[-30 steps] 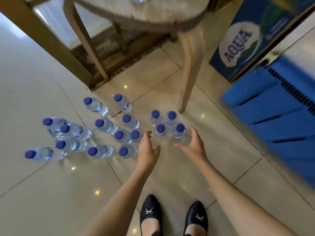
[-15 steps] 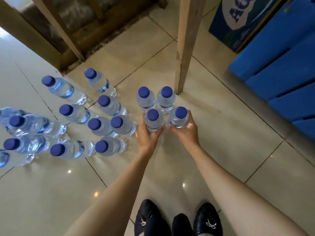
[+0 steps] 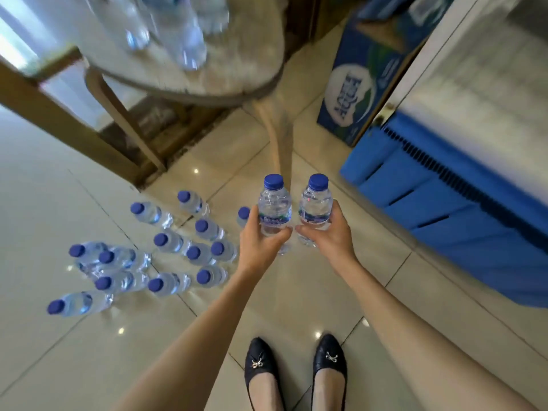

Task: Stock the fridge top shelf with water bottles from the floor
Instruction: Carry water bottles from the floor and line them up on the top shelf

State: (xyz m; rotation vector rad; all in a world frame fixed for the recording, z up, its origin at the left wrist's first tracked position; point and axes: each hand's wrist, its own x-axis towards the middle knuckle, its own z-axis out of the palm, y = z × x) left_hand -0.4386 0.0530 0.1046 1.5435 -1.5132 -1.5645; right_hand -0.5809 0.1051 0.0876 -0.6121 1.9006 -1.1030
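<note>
My left hand [image 3: 261, 241] grips a clear water bottle with a blue cap [image 3: 274, 207], held upright above the floor. My right hand [image 3: 332, 232] grips a second such bottle [image 3: 315, 203] right beside it. Several more blue-capped bottles [image 3: 166, 256] stand in a loose cluster on the tiled floor to the left of my hands. One further bottle [image 3: 243, 215] peeks out just behind my left hand. The fridge [image 3: 462, 185], white above with a blue vented base, fills the right side; its shelves are out of view.
A round wooden table [image 3: 207, 81] with blurred bottles on top stands ahead, one leg [image 3: 280, 137] directly behind the held bottles. A blue water carton [image 3: 355, 93] leans beside the fridge. My black shoes [image 3: 296, 369] are on the tiles below.
Both hands closed on the two nearest bottles and lifted them off the floor. The view rose, bringing the tabletop and fridge front back into sight.
</note>
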